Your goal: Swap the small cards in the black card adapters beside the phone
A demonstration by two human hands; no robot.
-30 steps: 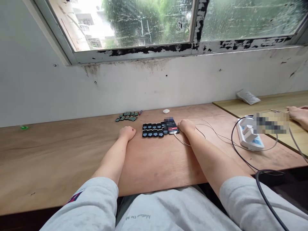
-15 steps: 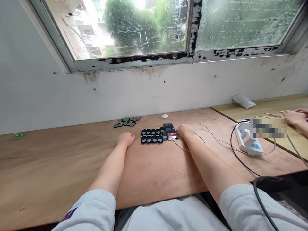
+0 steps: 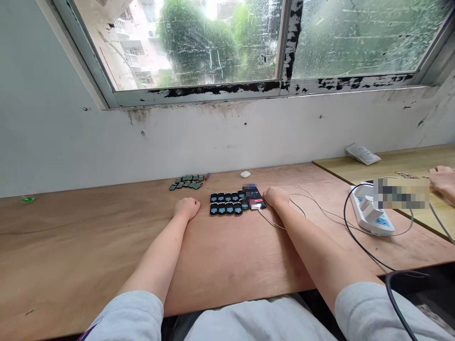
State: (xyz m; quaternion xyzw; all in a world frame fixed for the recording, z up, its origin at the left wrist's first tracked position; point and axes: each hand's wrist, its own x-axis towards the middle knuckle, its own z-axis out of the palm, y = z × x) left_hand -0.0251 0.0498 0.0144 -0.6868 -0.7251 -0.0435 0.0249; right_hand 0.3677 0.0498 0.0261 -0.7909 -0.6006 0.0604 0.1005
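My left hand point(image 3: 187, 207) rests on the wooden desk point(image 3: 220, 255) with its fingers curled into a loose fist, just left of two rows of several small black modules point(image 3: 226, 203). My right hand point(image 3: 275, 196) lies curled on the desk just right of a dark phone point(image 3: 254, 198) with a white cable plugged into it. What the right fingers touch is hidden by the hand. A second group of several small green modules point(image 3: 187, 182) lies farther back, beside a red pen point(image 3: 206, 176).
A white earbud case point(image 3: 245, 174) sits near the wall. A white power strip point(image 3: 371, 214) with cables lies right of my arm. Another person's hand point(image 3: 441, 178) rests on the lighter adjoining table point(image 3: 398, 158). A green object point(image 3: 27, 199) lies far left.
The head camera tilted up slightly, so the desk and hands sit lower in view. Both my hands stay where they were. The other person's hand drew back toward the right edge.
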